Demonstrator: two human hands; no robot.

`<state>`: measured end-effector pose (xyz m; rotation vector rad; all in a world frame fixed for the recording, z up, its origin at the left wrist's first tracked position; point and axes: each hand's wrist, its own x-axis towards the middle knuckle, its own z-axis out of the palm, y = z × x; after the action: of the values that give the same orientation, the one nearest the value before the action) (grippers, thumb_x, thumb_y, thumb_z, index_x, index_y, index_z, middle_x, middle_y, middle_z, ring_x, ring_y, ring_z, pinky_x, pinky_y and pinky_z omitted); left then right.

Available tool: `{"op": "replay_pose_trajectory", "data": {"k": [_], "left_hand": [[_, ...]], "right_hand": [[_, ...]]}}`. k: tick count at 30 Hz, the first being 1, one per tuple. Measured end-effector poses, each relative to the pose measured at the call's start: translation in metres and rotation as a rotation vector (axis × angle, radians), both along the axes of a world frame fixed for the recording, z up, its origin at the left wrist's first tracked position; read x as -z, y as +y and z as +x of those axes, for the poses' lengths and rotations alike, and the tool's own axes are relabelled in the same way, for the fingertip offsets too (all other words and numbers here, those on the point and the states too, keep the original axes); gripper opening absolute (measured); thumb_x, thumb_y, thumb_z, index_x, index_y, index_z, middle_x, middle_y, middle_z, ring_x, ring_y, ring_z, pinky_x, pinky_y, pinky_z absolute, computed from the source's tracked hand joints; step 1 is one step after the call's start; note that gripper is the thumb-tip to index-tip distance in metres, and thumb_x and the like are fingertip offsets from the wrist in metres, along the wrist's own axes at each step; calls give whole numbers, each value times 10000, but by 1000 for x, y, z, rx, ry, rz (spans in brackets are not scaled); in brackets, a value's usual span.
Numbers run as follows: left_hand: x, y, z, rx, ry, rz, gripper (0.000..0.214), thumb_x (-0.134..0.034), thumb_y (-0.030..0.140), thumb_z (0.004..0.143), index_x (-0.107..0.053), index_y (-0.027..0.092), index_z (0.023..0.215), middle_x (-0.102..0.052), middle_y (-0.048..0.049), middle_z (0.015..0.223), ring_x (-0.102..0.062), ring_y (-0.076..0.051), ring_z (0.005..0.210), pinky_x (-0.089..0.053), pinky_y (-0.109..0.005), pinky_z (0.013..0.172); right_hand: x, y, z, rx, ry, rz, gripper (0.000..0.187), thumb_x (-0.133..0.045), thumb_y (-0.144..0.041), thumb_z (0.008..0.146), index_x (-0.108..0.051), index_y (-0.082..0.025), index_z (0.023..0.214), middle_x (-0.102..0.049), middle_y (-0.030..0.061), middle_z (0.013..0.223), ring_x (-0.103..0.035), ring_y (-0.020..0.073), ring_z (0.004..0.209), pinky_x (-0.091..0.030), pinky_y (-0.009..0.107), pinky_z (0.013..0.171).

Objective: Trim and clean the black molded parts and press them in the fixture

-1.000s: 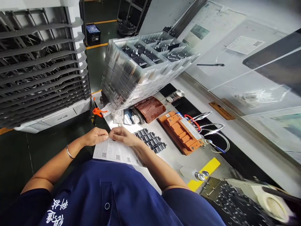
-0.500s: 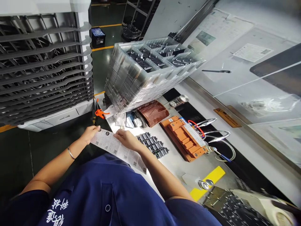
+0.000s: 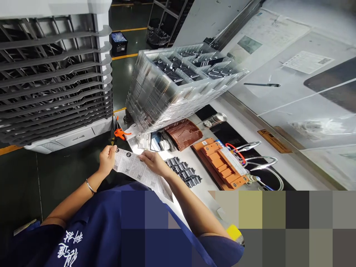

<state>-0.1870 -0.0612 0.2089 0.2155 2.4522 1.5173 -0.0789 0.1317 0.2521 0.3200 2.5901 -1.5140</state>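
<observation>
A long, thin, whitish strip (image 3: 133,165) printed with text, dark round logos and several QR codes stretches between my hands. I cannot tell whether it is paper or plastic film. My left hand (image 3: 107,160) pinches its left end, thumb on top. Farther right, my right hand (image 3: 154,163) grips the upper edge. The strip's lower part runs under my right forearm, sagging and creased. Just beyond that forearm, rows of small black cylindrical parts (image 3: 185,172) lie on the bench.
Stacked clear trays (image 3: 155,96) with black parts stand at the back. An orange fixture (image 3: 222,163) with tubes sits right, near a brown curved sheet (image 3: 183,134) and a glass bottle (image 3: 215,119). An orange air gun (image 3: 121,133) hangs at the bench corner. The lower right is pixelated.
My left hand has turned more upright at the strip's end, and the strip now sags and creases more toward its lower end. The view has shifted slightly.
</observation>
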Motion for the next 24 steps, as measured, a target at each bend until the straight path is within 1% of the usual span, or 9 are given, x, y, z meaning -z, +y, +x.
{"op": "replay_pose_trajectory", "data": {"k": [3,5,7,9,12,14,19,22,24], "left_hand": [[5,-19,-26,-275,26,21,302,-426,434,889,-515,198,722,-524,0,617,-482,-138,613,-389,-248,583],[6,-36,-47,-321,-34,54,325,-416,445,892,-511,195,708,-497,12,585,-466,-129,569,-361,-244,535],[4,-45,-57,-91,-212,79,275,-536,420,837,-566,174,718,-529,9,580,-473,-118,536,-343,-238,501],[-1,-40,-51,222,-429,94,235,-699,357,720,-651,138,790,-601,-11,607,-508,-119,525,-353,-236,490],[-10,-13,-18,552,-716,145,374,-811,304,600,-701,101,896,-661,-41,649,-548,-123,546,-383,-235,509],[-13,8,7,649,-894,238,391,-818,342,600,-703,93,879,-662,-43,654,-543,-107,545,-383,-225,512],[-5,33,32,391,-979,493,296,-808,344,613,-679,109,738,-652,-37,628,-543,-91,523,-413,-222,534],[9,33,29,296,-978,437,228,-783,295,634,-655,115,691,-617,-19,560,-501,-74,458,-395,-217,495],[20,31,28,268,-955,354,232,-762,314,655,-652,117,707,-588,-2,524,-418,-52,389,-336,-210,436]], "right_hand": [[-1,16,5,94,14,-22,378,-473,-521,826,-448,-198,632,-452,-19,597,-404,122,594,-336,255,552],[2,29,9,172,4,-59,347,-522,-508,785,-482,-192,649,-496,-6,608,-438,132,610,-358,259,561],[8,35,7,239,1,-93,324,-552,-495,746,-502,-186,662,-516,0,614,-456,137,615,-368,258,561],[17,34,-2,328,23,-75,311,-538,-485,733,-503,-187,656,-504,-2,601,-447,134,600,-354,252,541],[29,22,-23,482,72,25,298,-493,-469,754,-500,-195,636,-476,-6,569,-416,129,575,-323,245,511],[34,12,-35,536,103,73,295,-476,-458,777,-505,-200,636,-483,-6,565,-410,130,569,-324,247,513],[38,0,-44,596,118,109,279,-476,-461,809,-546,-196,757,-491,-22,561,-414,128,530,-306,254,504],[45,3,-38,620,5,7,336,-531,-496,793,-543,-188,929,-441,-66,521,-373,111,470,-278,244,472],[52,8,-29,546,-65,-138,401,-578,-527,760,-543,-180,958,-459,-68,548,-382,100,478,-288,237,472]]}}
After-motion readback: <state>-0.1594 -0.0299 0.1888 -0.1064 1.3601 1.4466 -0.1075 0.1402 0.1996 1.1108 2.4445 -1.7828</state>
